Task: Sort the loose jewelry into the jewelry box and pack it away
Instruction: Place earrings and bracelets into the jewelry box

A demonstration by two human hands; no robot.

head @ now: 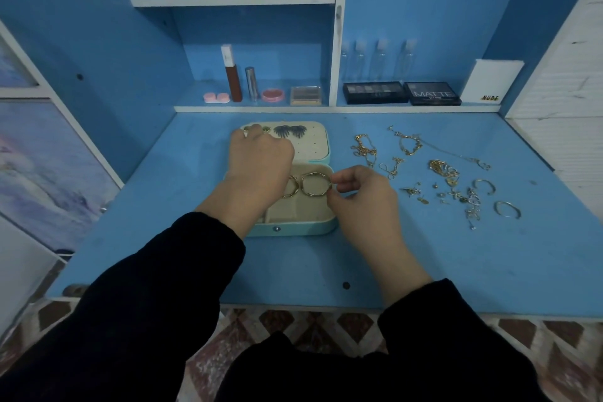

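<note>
Desk (424, 254) and shelves (228, 0) painted blue, jewelry box (293, 229) open, right hand (365, 206) pinching gold hoop (315, 174), left hand (261, 160) curled, grip unclear

Both arms stretch forward in black sleeves (146, 287), bare from the wrists. The left hand (261, 161) lies palm down with its back to the camera, its fingers (253, 137) curled forward and under so the tips are hidden; whether they hold anything cannot be told. The right hand (365, 206) sits nearer and to the right, thumb and forefinger pinching the rim of a gold hoop (316, 174), the other fingers loosely curled behind
</note>
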